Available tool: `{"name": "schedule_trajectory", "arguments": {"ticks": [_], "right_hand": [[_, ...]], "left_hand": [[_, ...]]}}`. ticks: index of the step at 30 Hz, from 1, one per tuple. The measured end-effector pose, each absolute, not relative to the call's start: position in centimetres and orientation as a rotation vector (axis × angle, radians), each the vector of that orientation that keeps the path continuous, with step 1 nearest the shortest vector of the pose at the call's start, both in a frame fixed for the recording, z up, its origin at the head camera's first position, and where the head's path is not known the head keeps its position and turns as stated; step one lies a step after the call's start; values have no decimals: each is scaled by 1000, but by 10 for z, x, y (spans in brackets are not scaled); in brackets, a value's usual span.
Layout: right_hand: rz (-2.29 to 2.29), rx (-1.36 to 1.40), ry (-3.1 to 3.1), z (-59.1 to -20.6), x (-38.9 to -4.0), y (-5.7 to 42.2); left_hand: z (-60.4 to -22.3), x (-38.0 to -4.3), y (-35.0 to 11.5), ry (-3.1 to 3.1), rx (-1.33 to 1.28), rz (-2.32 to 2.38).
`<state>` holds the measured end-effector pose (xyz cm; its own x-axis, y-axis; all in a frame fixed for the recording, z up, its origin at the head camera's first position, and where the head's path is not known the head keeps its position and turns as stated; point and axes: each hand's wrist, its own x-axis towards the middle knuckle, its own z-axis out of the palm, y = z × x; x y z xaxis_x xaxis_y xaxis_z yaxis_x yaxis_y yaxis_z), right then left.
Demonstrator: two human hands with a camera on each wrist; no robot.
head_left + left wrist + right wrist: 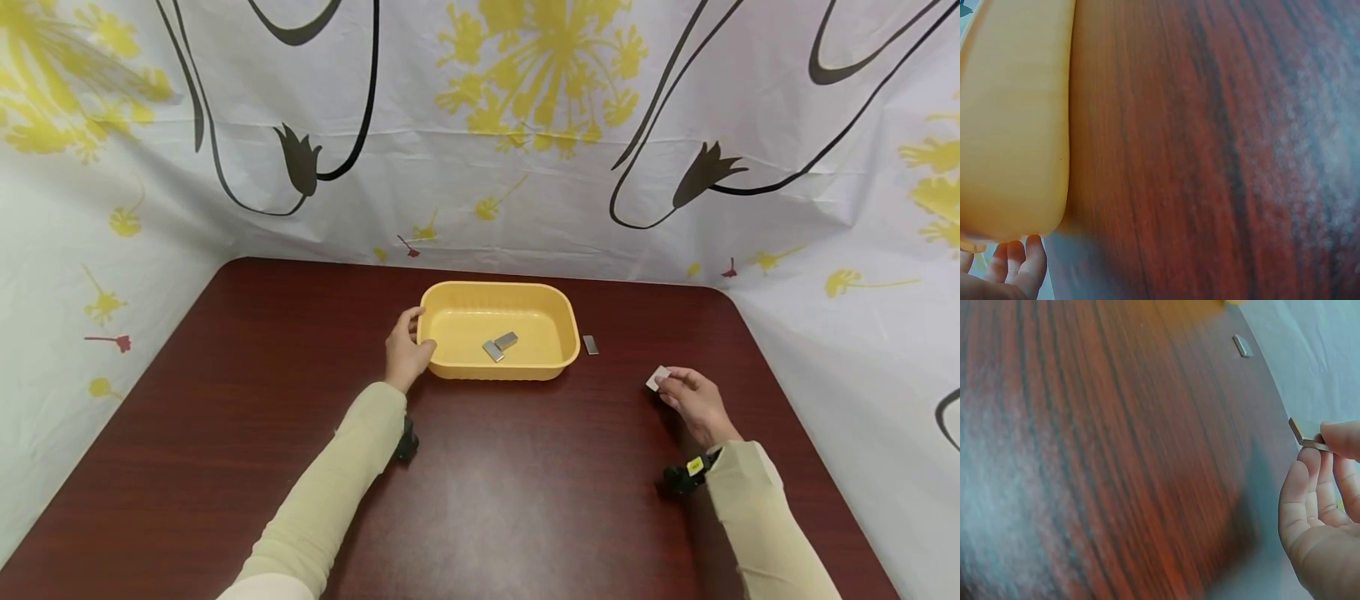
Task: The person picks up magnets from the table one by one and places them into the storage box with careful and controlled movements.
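Note:
My left hand [407,354] grips the left end of a yellow plastic basket [498,372], thumb at the rim. In the left wrist view, the fingers [1034,265] touch the basket's end wall. Two small silver blocks [492,351] lie together on the basket floor. Off to the right, my right hand [696,402] pinches a small flat silver block [657,378] between thumb and fingers, apart from the basket. The right wrist view shows that block [1307,432] with its thin metallic edges. Another silver block [591,345] lies on the table just right of the basket.
The dark reddish-brown wooden table [510,500] has a glossy top. A white cloth [420,192] with yellow and dark flower prints hangs behind it and at both sides. Black wrist devices [682,477] sit at both wrists.

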<state>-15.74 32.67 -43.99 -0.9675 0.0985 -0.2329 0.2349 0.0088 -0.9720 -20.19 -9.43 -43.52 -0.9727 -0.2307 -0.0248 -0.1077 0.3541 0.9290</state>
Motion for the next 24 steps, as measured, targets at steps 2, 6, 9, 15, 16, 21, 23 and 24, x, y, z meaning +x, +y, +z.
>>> {"name": "schedule_trajectory", "arguments": {"ticks": [2, 6, 9, 15, 16, 21, 23, 24], "right_hand": [[-2123, 352, 2155, -439, -157, 325], [-2136, 337, 2153, -438, -157, 322], [-2153, 326, 2152, -436, -158, 320], [-2194, 332, 2114, -430, -158, 312], [-2195, 333, 2111, -429, -158, 310], [-2220, 338, 2084, -425, -159, 303], [-2233, 333, 2066, -425, -160, 300], [-2241, 330, 2057, -424, -161, 298]], "left_hand": [[-435, -202, -94, -2494, 313, -1696], [-435, -202, -94, -2498, 315, -1693], [-434, -201, -94, -2499, 310, -1695], [-434, -201, -94, -2505, 314, -1685], [-434, -201, -94, -2506, 317, -1683], [-434, -201, -94, -2506, 314, -1676], [-435, -201, -93, -2498, 309, -1673], [-435, -201, -93, -2493, 306, -1671]]}}
